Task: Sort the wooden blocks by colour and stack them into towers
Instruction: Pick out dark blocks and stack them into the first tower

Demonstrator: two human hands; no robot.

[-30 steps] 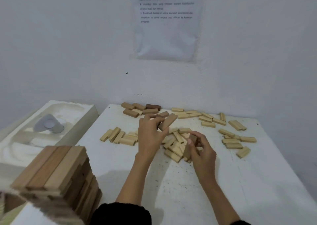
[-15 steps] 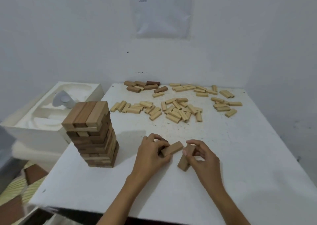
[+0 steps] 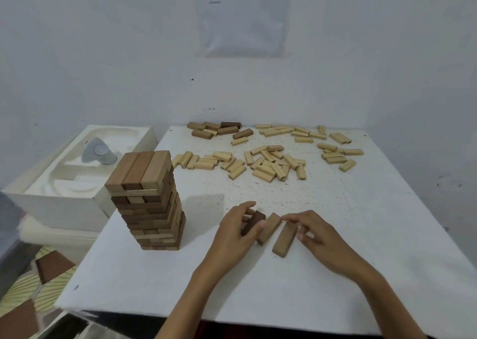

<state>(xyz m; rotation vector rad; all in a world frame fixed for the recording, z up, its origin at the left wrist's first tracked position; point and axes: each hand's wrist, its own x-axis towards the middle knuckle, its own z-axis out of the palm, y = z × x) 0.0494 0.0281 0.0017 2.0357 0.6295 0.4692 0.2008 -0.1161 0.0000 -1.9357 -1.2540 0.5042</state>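
My left hand (image 3: 237,232) curls round a dark block (image 3: 254,222) – thumb on its near side, fingers over the far side – and holds it on the table (image 3: 374,248) in front of me. Just to its right lies a middle block (image 3: 269,227), paler brown, and beside that a third block (image 3: 285,239); all three lie side by side, angled the same way. My right hand (image 3: 318,235) pinches the third block, forefinger at its far end and thumb against its right side. The two hands are apart, with the middle block between them. The tower (image 3: 149,201) of brown blocks stands upright to my left, well apart from my hands. Further back the pale blocks (image 3: 271,163) lie scattered, and a few brown blocks (image 3: 219,129) sit at the far edge by the wall
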